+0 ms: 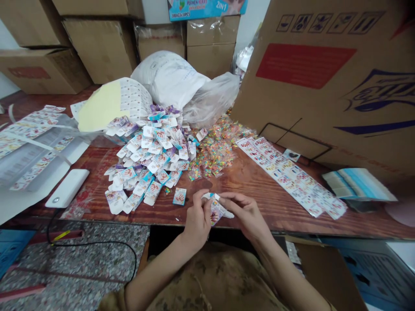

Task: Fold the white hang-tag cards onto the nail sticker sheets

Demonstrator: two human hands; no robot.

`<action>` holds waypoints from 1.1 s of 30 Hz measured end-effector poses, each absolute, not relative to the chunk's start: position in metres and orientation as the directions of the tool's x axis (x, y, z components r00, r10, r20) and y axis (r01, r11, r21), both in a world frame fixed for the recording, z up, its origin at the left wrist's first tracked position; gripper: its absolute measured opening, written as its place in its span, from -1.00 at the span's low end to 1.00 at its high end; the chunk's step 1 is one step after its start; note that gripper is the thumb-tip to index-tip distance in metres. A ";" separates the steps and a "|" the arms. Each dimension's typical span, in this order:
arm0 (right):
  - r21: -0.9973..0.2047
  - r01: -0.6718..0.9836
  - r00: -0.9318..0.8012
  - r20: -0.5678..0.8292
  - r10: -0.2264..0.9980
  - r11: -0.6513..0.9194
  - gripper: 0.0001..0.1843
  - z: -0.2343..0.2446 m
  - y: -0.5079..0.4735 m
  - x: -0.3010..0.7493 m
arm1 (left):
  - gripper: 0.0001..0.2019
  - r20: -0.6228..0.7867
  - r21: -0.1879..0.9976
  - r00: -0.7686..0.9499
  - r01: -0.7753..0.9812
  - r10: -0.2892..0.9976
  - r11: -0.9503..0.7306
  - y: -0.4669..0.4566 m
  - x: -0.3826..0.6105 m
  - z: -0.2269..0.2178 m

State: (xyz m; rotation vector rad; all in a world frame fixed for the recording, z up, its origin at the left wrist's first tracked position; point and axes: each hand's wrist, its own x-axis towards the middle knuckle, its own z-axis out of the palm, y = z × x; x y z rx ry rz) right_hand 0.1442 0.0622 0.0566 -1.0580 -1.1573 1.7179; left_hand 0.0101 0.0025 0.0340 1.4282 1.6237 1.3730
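A small printed cardboard candy box (216, 211) is between my two hands near the table's front edge. My left hand (198, 218) pinches its left side with thumb and fingers. At the top right my right hand (248, 214) has its thumb and fingertips closed on the box's edge or flap; white flaps stick out on that side. Just left of my hands one small box (179, 196) lies flat. Behind it rises a heap of similar flat boxes (155, 160), and beside that spread many clear sachets of coloured candy (215, 149).
Sticker sheets (288, 175) lie on the right, near a stack of blue-striped cards (359, 185) and a large carton (324, 99). A white power bank (67, 188) with a cable sits left. White sacks (168, 77) and cardboard boxes (100, 47) stand behind.
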 end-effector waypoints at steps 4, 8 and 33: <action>-0.969 -0.131 -0.356 -0.151 0.922 -0.209 -0.77 0.056 0.061 0.146 | -0.77 0.188 0.940 -0.290 0.331 0.939 -0.086 0.004 0.010 0.034; -0.955 -0.170 -0.365 -0.168 0.916 -0.243 -0.77 0.060 0.056 0.147 | -0.77 0.217 0.928 -0.309 0.360 0.926 -0.097 0.003 0.008 0.034; -0.977 -0.133 -0.407 -0.101 0.908 -0.168 -0.81 0.058 0.049 0.143 | -0.86 0.273 0.905 -0.252 0.396 0.929 -0.158 -0.008 0.007 0.034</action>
